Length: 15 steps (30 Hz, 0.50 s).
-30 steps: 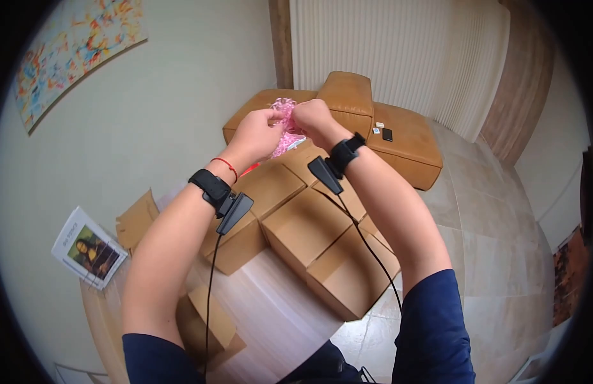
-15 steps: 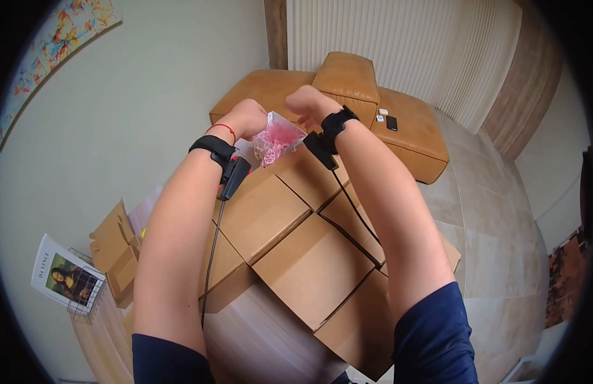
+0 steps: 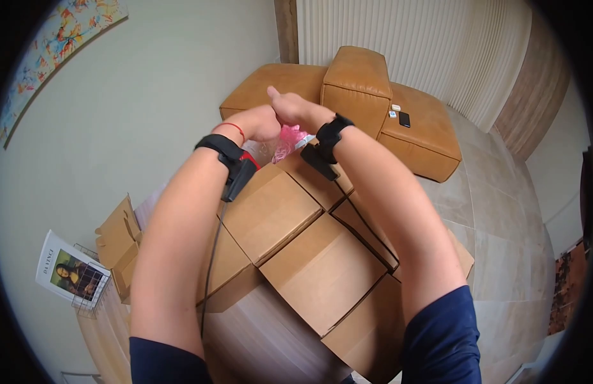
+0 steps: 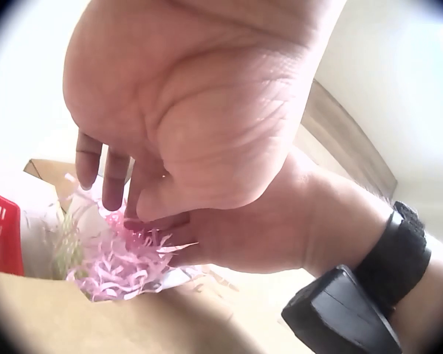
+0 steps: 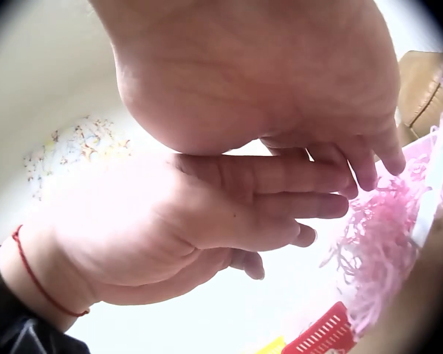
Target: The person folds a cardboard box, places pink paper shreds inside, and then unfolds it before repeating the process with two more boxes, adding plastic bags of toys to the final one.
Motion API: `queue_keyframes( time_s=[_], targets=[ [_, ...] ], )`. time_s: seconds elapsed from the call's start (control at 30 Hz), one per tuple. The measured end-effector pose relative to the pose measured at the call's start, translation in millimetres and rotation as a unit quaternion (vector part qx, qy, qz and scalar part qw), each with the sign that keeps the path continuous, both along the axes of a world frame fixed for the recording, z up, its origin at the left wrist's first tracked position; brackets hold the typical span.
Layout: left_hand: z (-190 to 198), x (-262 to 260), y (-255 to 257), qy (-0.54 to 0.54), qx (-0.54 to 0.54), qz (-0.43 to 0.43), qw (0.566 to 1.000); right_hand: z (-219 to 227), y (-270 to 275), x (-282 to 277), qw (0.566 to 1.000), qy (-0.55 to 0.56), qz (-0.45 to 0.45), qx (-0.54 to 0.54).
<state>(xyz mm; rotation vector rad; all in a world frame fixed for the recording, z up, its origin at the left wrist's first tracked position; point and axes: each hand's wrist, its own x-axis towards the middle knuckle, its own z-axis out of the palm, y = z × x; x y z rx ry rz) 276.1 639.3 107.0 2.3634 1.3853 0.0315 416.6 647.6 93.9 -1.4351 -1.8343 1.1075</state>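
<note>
In the head view, my left hand (image 3: pixel 261 121) and right hand (image 3: pixel 295 109) meet above pink shredded paper (image 3: pixel 289 144). The right wrist view shows the left hand (image 5: pixel 184 221) with its fingers stretched out, close under the right hand (image 5: pixel 273 81), whose fingers hang loosely toward the shreds. From the left wrist, the two hands overlap, fingertips right at the paper strands (image 4: pixel 122 269). A small glossy pink patch (image 4: pixel 133 228) shows among these fingertips. The shreds lie by a cardboard edge (image 4: pixel 37 302) with white material around them. Part of the right hand's fingers is hidden.
Several cardboard boxes (image 3: pixel 322 269) cover much of the table (image 3: pixel 264 339). An opened carton (image 3: pixel 120 240) and a Mona Lisa book (image 3: pixel 72 272) in a wire rack stand at left. A red slotted basket (image 5: pixel 321 335) lies beside the shreds. Brown leather seats (image 3: pixel 354 83) are behind, with a phone (image 3: pixel 404 120).
Both hands were at the pink shreds a second ago, then stood apart, the left by the white edge. Now they have come together above the shreds. The head view has shifted slightly.
</note>
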Motion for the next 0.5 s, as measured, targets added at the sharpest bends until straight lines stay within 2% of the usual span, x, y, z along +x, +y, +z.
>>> queue_keyframes(
  time_s=[0.07, 0.17, 0.2, 0.33, 0.43, 0.5],
  targets=[
    [14, -14, -7, -0.065, 0.005, 0.014, 0.998, 18, -7, 0, 0.999, -0.003, 0.037, 0.036],
    [37, -23, -33, -0.167, 0.010, 0.012, 0.986, 52, -43, -3, 0.999, -0.023, 0.024, 0.028],
    [45, -24, -45, -0.189, 0.022, 0.017, 0.981, 57, -53, -6, 0.998, -0.019, 0.015, 0.055],
    [90, -29, -100, -0.145, 0.013, 0.024, 0.989, 84, -94, -17, 0.999, -0.004, 0.033, 0.000],
    [99, -43, -123, -0.164, 0.026, -0.010, 0.986, 108, -142, -24, 0.998, 0.023, 0.061, 0.024],
    [116, -55, -157, -0.154, 0.032, -0.017, 0.987, 120, -170, -31, 0.996, 0.032, 0.080, 0.029]
  ],
)
